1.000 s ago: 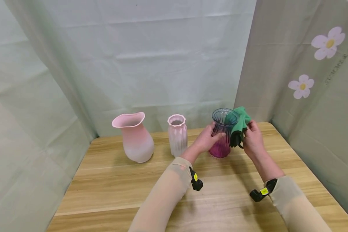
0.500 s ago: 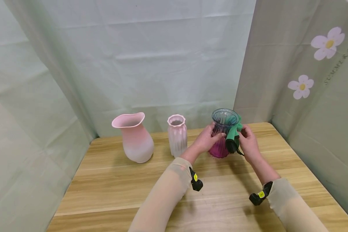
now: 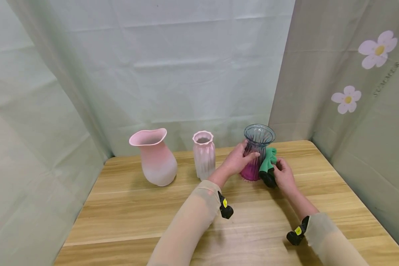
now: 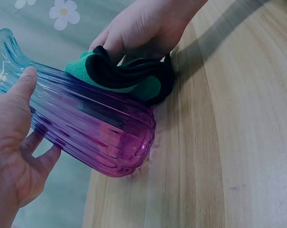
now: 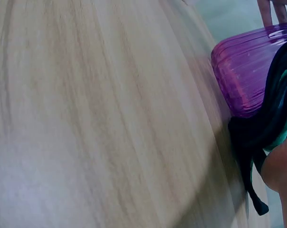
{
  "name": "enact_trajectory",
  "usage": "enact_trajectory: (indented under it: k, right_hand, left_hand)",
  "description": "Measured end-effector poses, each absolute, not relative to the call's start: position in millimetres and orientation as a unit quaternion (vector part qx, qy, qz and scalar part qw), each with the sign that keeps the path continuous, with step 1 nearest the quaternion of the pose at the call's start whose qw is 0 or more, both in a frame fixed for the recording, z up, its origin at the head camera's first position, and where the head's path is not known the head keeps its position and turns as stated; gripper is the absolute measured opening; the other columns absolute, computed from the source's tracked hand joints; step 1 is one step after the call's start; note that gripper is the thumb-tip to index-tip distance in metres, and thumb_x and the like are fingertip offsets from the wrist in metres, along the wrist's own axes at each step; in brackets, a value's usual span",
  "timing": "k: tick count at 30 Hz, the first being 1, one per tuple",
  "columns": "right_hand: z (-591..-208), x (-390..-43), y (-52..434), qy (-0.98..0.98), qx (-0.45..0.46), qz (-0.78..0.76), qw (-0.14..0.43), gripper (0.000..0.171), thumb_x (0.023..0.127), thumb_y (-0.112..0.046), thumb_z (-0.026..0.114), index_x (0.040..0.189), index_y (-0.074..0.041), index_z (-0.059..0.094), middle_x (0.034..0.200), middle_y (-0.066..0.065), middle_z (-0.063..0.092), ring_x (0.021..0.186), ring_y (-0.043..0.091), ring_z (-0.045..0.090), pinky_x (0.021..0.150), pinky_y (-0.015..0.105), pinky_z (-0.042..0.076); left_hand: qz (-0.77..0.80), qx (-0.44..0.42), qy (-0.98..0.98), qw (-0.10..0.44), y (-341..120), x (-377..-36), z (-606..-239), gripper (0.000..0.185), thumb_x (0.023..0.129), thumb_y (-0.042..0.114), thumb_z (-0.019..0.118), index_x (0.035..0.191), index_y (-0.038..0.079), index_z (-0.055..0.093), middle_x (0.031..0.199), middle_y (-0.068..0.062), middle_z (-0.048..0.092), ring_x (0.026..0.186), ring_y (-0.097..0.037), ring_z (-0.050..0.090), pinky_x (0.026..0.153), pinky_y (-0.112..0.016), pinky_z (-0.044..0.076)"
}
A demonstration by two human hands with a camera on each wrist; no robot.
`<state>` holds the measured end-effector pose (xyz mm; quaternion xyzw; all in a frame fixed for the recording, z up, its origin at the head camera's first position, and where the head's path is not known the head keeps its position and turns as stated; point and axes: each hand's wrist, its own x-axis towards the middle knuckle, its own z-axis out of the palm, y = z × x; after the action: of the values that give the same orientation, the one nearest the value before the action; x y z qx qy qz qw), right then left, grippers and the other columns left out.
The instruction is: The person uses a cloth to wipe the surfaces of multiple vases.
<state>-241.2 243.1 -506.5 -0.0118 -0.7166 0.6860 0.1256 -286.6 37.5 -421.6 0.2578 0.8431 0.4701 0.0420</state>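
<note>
A ribbed glass vase [image 3: 252,168], blue at its flared rim and purple-pink at its base, stands upright at the right of the table. My left hand [image 3: 236,160] grips it round the upper body, thumb on the near side and fingers behind, as the left wrist view shows. In my right hand [image 3: 285,175] is a bunched green cloth [image 3: 268,160] with a black edge, pinched between thumb and fingers. The cloth lies against the vase's right side, low near the base. In the right wrist view a black-edged strip of the cloth [image 5: 257,133] hangs down beside the purple base.
A pink-and-white ceramic vase [image 3: 157,162] with a wavy, flared mouth stands at the left of the wooden table [image 3: 126,218]. Between it and the glass vase is a smaller pale pink ribbed vase [image 3: 204,159], close to my left wrist. A pale curtain [image 3: 186,74] hangs behind the table.
My right hand has moved the green cloth down along the vase's right side, from beside the rim to near the base. The left hand and the vase have stayed in place.
</note>
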Motion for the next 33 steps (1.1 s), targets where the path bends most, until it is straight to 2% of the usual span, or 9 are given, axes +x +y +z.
enact_trajectory:
  k: [10, 18, 22, 27, 33]
  right_hand:
    - [-498.3, -238.6, 234.0, -0.708, -0.049, 0.688, 0.154, 0.014, 0.106, -0.009, 0.055, 0.117, 0.000, 0.057, 0.105, -0.015, 0.063, 0.105, 0.006, 0.055, 0.088, 0.014, 0.045]
    - [-468.1, -239.9, 225.4, -0.686, -0.045, 0.705, 0.177, 0.009, 0.107, -0.008, 0.052, 0.112, -0.002, 0.055, 0.098, -0.012, 0.063, 0.095, 0.005, 0.056, 0.081, 0.015, 0.048]
    - [-449.4, -241.6, 222.1, -0.630, -0.026, 0.755, 0.181, 0.005, 0.107, -0.006, 0.051, 0.109, -0.007, 0.055, 0.097, -0.008, 0.064, 0.089, 0.006, 0.059, 0.076, 0.015, 0.050]
    - [-426.6, -245.9, 220.2, -0.538, -0.019, 0.820, 0.193, 0.014, 0.107, -0.003, 0.051, 0.103, -0.013, 0.060, 0.099, -0.005, 0.066, 0.090, 0.006, 0.060, 0.077, 0.016, 0.051]
    - [-412.7, -250.8, 222.0, -0.430, -0.015, 0.877, 0.214, 0.021, 0.106, 0.002, 0.049, 0.097, -0.010, 0.064, 0.103, 0.000, 0.065, 0.095, 0.009, 0.060, 0.082, 0.018, 0.052]
  left_hand:
    - [0.464, 0.245, 0.850, 0.049, 36.5, -284.4, -420.7, 0.085, 0.100, 0.047, 0.064, 0.162, 0.005, 0.025, 0.163, -0.013, 0.034, 0.147, -0.023, 0.035, 0.119, -0.038, 0.031]
    - [0.476, 0.254, 0.841, 0.041, 37.1, -285.2, -420.8, 0.077, 0.100, 0.044, 0.066, 0.160, 0.008, 0.033, 0.155, -0.012, 0.047, 0.140, -0.020, 0.045, 0.116, -0.036, 0.037]
    - [0.468, 0.244, 0.848, 0.047, 36.8, -285.9, -422.1, 0.081, 0.100, 0.045, 0.065, 0.161, 0.006, 0.029, 0.158, -0.013, 0.041, 0.143, -0.022, 0.041, 0.117, -0.037, 0.035]
    - [0.451, 0.228, 0.861, 0.057, 36.2, -284.6, -422.2, 0.086, 0.101, 0.048, 0.063, 0.163, 0.005, 0.022, 0.164, -0.014, 0.029, 0.148, -0.027, 0.033, 0.120, -0.039, 0.029]
    - [0.448, 0.225, 0.863, 0.063, 37.5, -283.9, -422.2, 0.088, 0.100, 0.051, 0.062, 0.163, 0.005, 0.021, 0.165, -0.014, 0.027, 0.149, -0.028, 0.031, 0.120, -0.041, 0.027]
